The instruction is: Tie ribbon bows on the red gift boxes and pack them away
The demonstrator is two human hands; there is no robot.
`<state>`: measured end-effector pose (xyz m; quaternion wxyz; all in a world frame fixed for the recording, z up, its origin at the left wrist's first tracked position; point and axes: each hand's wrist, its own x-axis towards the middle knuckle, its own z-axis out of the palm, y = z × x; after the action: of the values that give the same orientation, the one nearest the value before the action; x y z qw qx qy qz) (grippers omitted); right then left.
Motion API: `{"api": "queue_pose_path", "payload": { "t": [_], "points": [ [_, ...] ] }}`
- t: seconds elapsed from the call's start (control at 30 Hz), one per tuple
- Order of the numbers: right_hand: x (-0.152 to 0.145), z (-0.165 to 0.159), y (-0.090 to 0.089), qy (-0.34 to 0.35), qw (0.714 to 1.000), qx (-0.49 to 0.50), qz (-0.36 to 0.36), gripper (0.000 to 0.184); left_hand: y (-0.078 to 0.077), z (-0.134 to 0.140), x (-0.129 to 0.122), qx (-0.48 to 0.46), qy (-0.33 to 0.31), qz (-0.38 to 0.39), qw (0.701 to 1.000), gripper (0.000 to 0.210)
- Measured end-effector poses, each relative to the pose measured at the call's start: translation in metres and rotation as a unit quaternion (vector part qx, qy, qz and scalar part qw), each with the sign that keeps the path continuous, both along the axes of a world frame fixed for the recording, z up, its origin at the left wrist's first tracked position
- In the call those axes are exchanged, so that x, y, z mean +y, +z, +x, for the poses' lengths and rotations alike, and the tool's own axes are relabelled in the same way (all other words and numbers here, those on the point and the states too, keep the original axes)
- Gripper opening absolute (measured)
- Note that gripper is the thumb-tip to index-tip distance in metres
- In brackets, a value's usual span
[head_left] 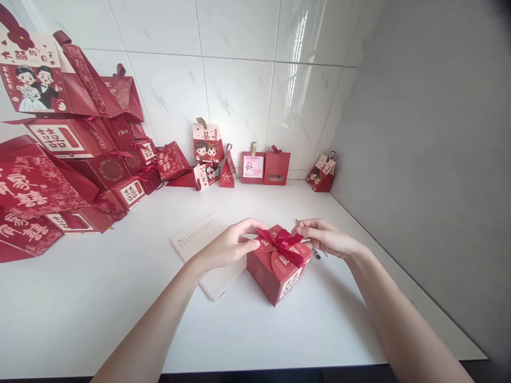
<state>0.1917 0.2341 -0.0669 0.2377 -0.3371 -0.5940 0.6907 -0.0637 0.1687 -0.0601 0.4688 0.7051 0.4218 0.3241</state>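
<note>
A red gift box (263, 271) with gold lettering and a pale picture panel on its side sits on the white table, one corner turned toward me. Dark red ribbon (284, 240) is tied in a bow over its folded top flaps. At the bow's left side, my left hand (233, 243) has thumb and index finger closed about the ribbon. My right hand (326, 238) pinches the ribbon at the bow's right. Under my left hand lies a lined notepad (217, 279) with handwriting, partly covered by the hand and box. A pen (316, 254) lies behind the box, partly hidden.
Stacked red boxes (106, 170) fill the left side of the table (120, 308). Along the tiled wall stand several small gift boxes (206, 142), with another small box (321, 173) in the right corner. A grey wall (419, 159) borders the right edge.
</note>
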Motion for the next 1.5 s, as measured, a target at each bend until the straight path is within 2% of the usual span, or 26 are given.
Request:
{"api": "queue_pose_path", "payload": {
  "t": [0.23,0.3,0.37,0.43,0.53,0.6,0.73,0.9,1.03,1.13,1.23,1.4,1.5],
  "points": [
    [-0.004,0.002,0.0,0.086,0.996,-0.02,0.002,0.03,-0.013,0.003,0.011,0.003,0.182,0.087,0.979,0.029],
    [-0.005,-0.001,0.0,0.129,0.99,-0.049,0.02,0.03,-0.012,0.004,0.01,-0.001,0.204,0.092,0.975,0.031],
    [-0.005,-0.004,0.0,0.177,0.979,-0.076,0.058,0.029,-0.008,0.005,0.006,-0.011,0.178,0.08,0.981,0.037],
    [-0.003,-0.005,-0.001,0.213,0.968,-0.088,0.095,0.028,-0.003,0.004,0.001,-0.019,0.107,0.044,0.993,0.049],
    [-0.002,-0.005,-0.003,0.228,0.963,-0.092,0.112,0.027,0.001,-0.001,-0.003,-0.005,-0.022,-0.034,0.999,0.078],
    [-0.002,-0.004,-0.003,0.23,0.962,-0.098,0.112,0.027,0.0,-0.003,-0.004,0.016,-0.068,-0.047,0.996,0.089],
    [-0.002,-0.005,-0.004,0.247,0.958,-0.101,0.108,0.026,-0.002,-0.005,-0.002,0.02,-0.076,-0.011,0.997,0.086],
    [-0.003,-0.006,-0.003,0.253,0.958,-0.096,0.098,0.024,-0.002,-0.006,0.0,-0.08,-0.103,-0.091,0.987,0.096],
    [-0.005,-0.006,-0.002,0.246,0.957,-0.107,0.106,0.025,-0.006,-0.009,0.005,-0.065,-0.034,-0.053,0.996,0.085],
    [-0.007,-0.007,-0.001,0.239,0.961,-0.107,0.091,0.025,-0.011,-0.007,0.01,-0.027,0.077,-0.016,0.997,0.073],
    [-0.009,-0.009,-0.002,0.215,0.968,-0.1,0.085,0.026,-0.016,-0.001,0.013,-0.037,0.181,0.001,0.983,0.062],
    [-0.011,-0.018,-0.004,0.185,0.976,-0.071,0.091,0.025,-0.014,0.01,0.013,-0.04,0.191,0.029,0.98,0.034],
    [-0.017,-0.029,-0.007,0.165,0.982,-0.039,0.088,0.024,-0.012,0.011,0.014,-0.041,0.21,0.036,0.976,0.03]
  ]
}}
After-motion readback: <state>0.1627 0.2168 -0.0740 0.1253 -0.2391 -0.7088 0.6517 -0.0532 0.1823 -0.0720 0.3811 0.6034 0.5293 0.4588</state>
